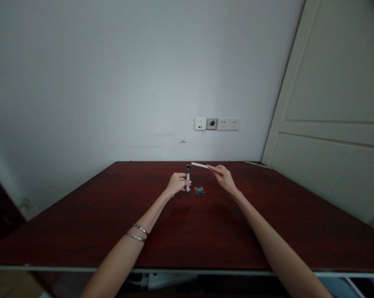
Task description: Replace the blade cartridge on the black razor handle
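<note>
Gripping a razor-like tool [188, 177] in the left hand [176, 183], with fingers wrapping the pale handle and the dark head showing uppermost over the table [96, 231]. Pinching a slim white stick [199, 165] near one end in the right hand [224, 176], pointing the free tip at that head; not showing clearly whether touching or just short. Probably risking a swing or slip of the stick by pinching so near its end. Possibly inviting a twist of the narrow handle under any sideways push. Working near a small clear case [199, 191] lying on the table between the hands, so perhaps risking knocking it by dropping either wrist.
</note>
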A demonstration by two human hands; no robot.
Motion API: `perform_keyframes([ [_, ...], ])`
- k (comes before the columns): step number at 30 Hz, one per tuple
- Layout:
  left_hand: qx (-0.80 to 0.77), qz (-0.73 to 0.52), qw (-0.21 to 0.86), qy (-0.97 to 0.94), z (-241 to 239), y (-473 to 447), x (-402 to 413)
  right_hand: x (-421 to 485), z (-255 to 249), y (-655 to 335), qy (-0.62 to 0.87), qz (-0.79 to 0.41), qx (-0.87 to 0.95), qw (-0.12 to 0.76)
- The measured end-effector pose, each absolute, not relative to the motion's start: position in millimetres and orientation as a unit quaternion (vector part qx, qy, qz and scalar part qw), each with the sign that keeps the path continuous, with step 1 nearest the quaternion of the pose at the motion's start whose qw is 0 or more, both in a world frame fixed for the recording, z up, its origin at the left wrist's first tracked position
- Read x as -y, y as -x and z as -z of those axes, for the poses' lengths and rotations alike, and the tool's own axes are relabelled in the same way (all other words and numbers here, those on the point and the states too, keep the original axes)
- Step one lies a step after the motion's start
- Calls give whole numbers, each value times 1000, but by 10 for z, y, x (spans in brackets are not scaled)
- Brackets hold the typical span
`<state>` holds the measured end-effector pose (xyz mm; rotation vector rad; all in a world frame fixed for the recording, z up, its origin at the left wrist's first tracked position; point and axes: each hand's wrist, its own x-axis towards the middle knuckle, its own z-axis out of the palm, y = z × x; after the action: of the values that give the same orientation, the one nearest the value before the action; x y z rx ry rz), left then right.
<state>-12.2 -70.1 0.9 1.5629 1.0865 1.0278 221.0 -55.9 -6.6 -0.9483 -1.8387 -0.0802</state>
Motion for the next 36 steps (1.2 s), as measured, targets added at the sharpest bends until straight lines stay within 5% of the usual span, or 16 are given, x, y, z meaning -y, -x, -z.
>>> perform_keyframes([
  [36,-433,-431,458,-646,-58,154,703,601,49,-2256,391,56,760,516],
])
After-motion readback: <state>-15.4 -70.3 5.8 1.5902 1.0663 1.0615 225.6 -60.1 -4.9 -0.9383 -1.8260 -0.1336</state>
